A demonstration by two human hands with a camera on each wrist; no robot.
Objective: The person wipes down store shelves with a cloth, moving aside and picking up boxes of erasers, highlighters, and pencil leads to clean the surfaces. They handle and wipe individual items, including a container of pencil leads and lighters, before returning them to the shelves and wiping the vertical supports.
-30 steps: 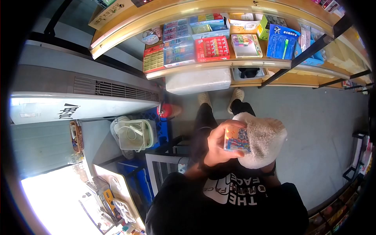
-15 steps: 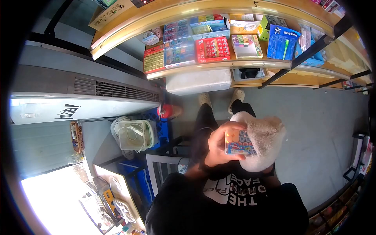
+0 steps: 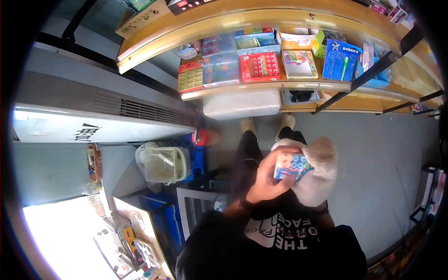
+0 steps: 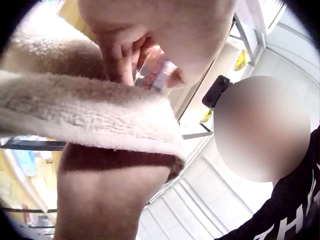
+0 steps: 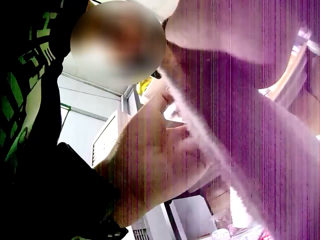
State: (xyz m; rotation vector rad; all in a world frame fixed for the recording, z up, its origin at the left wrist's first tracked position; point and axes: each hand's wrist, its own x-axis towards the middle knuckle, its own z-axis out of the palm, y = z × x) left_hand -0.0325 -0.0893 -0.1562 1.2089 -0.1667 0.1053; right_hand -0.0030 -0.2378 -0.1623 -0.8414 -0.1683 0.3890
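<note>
My left hand (image 3: 269, 181) grips a small clear box (image 3: 293, 164) with orange and blue round pieces showing and a colourful print below, its thumb across the near side. A whitish towel (image 3: 322, 186) with a fluffy face lies against the box's right side. The towel covers my right hand, so its fingers are hidden. In the left wrist view the right forearm (image 4: 105, 200) comes up under the towel's edge, while my left hand's fingers curl round the box close above the cloth. The right wrist view has purple streaks over the towel (image 5: 240, 130).
Ahead stands a wooden shelf (image 3: 224, 91) with boxed goods, among them a red box (image 3: 260, 66) and a blue pack (image 3: 341, 60). A white foam block (image 3: 241, 103) sits under it. To the left are a fire extinguisher (image 3: 199, 138), a clear bin (image 3: 161, 164) and a tall white appliance (image 3: 107, 127).
The box has turned and shifted slightly right, with the left thumb now farther over its face. The towel has been reshaped around its side. The whole head view has shifted a little.
</note>
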